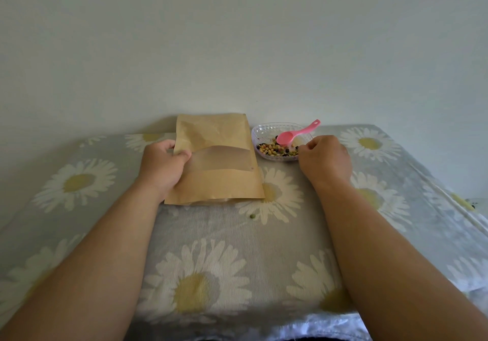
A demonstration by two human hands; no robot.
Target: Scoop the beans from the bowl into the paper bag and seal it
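Note:
A brown paper bag (216,161) with a frosted window lies flat on the table, its top toward the wall. My left hand (165,165) grips its left edge, thumb on the window. To the bag's right stands a clear plastic bowl (266,129) holding mixed beans (274,149). A pink spoon (293,135) rests in the bowl, handle pointing to the back right. My right hand (326,158) is curled at the bowl's right rim, fingers closed; whether it pinches the rim is hidden.
The table wears a grey cloth with daisy print (237,248) and stands against a pale wall. One loose green bean (252,216) lies on the cloth in front of the bag. The table's right edge (464,208) drops away.

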